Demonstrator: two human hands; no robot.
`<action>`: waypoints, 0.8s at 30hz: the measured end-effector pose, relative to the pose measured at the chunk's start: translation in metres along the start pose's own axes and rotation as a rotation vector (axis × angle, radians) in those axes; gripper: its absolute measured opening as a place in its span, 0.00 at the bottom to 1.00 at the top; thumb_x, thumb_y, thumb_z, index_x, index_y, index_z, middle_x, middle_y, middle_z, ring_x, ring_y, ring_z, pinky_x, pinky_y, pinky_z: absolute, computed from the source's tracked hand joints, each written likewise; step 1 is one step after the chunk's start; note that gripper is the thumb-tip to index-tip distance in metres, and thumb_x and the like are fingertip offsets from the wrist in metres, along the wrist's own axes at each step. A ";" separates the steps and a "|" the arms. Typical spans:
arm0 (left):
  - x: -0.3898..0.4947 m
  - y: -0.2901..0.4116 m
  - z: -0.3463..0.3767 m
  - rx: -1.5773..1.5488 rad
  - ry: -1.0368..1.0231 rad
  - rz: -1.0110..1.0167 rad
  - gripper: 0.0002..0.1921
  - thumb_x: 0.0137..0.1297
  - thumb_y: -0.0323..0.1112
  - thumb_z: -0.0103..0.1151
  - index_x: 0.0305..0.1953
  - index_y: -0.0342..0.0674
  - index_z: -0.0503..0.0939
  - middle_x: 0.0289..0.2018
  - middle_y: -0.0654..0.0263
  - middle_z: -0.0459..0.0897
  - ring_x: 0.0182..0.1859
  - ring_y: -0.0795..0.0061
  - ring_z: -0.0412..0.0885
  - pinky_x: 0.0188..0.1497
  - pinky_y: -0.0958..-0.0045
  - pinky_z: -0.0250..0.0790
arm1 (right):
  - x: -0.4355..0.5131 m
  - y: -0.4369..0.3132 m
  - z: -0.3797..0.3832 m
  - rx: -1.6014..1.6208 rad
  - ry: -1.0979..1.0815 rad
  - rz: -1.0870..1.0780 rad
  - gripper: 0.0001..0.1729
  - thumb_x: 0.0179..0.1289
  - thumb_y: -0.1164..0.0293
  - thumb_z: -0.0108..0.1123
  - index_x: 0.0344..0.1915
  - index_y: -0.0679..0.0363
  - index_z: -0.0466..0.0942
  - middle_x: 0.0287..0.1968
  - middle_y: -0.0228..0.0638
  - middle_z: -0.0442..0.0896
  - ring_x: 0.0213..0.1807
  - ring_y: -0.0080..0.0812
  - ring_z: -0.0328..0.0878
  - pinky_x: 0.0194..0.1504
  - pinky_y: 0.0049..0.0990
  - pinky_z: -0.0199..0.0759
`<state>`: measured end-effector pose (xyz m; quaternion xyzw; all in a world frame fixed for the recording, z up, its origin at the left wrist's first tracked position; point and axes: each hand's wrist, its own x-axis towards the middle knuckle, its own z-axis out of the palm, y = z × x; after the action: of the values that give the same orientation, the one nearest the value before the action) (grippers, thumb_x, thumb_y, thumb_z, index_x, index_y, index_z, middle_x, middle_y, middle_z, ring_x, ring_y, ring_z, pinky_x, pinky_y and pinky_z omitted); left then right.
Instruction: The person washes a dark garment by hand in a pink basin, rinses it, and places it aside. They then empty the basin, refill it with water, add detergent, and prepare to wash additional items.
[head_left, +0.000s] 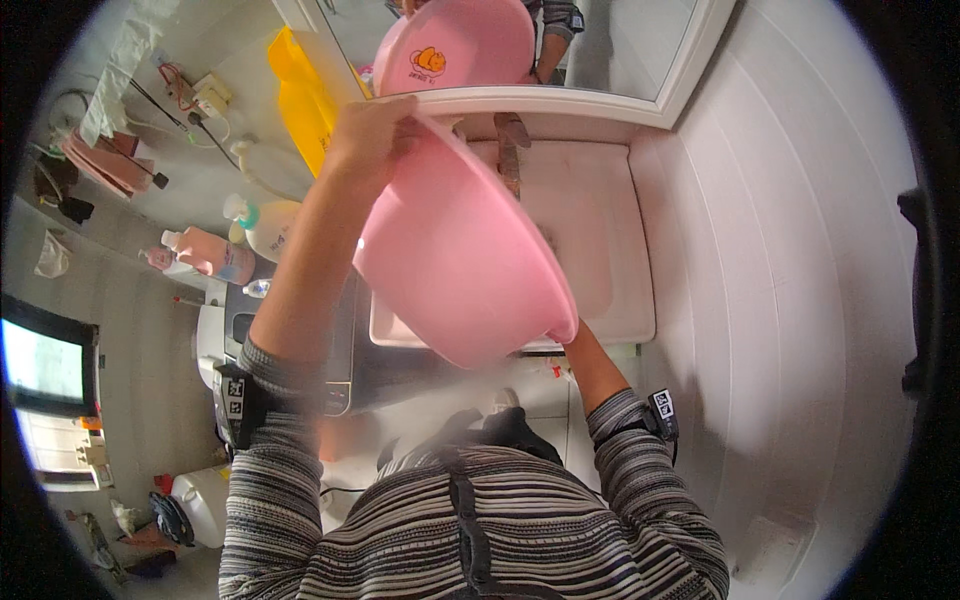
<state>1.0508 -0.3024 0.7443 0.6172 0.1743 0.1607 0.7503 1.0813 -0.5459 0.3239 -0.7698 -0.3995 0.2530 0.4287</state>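
A pink plastic basin (465, 255) is tilted on its side over the left part of a white washbasin (600, 240). My left hand (375, 139) grips its rim at the far upper end. My right hand (561, 334) is at the lower near end of the rim; most of its fingers are hidden by the basin. The basin's outer wall and base face left, and its inside does not show directly. Behind the basin, the metal faucet (510, 154) stands over the sink. A mirror (615, 45) reflects the basin, which bears a cartoon print.
A white-framed mirror edge (555, 101) overhangs the sink's back. On the left are a yellow container (300, 97), a pump bottle (266, 225), a pink bottle (214, 255) and a dark-topped washing machine (337, 337). Cords and plugs (210, 97) hang on the left wall; a tiled wall (757, 247) bounds the right.
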 end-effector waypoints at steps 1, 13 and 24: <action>0.009 -0.003 0.004 -0.001 0.034 -0.028 0.07 0.64 0.27 0.56 0.35 0.27 0.77 0.25 0.62 0.77 0.24 0.75 0.74 0.22 0.78 0.65 | -0.003 0.001 -0.001 0.079 0.010 0.101 0.14 0.67 0.68 0.46 0.38 0.66 0.77 0.34 0.37 0.82 0.33 0.27 0.74 0.39 0.28 0.70; 0.047 -0.010 0.059 0.007 0.098 -0.142 0.06 0.62 0.22 0.55 0.37 0.22 0.75 0.26 0.56 0.78 0.25 0.67 0.77 0.25 0.72 0.71 | -0.017 -0.019 -0.029 0.188 0.071 0.259 0.15 0.68 0.68 0.46 0.40 0.67 0.77 0.36 0.37 0.82 0.34 0.27 0.74 0.40 0.28 0.71; 0.046 -0.017 0.057 0.061 0.150 -0.107 0.08 0.59 0.20 0.56 0.40 0.23 0.74 0.28 0.53 0.77 0.25 0.65 0.77 0.25 0.69 0.74 | -0.030 -0.014 -0.027 0.189 0.088 0.278 0.15 0.69 0.68 0.45 0.41 0.67 0.77 0.37 0.37 0.82 0.35 0.27 0.75 0.40 0.28 0.71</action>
<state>1.1182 -0.3341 0.7348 0.6159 0.2677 0.1607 0.7234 1.0789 -0.5788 0.3508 -0.7842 -0.2445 0.3124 0.4771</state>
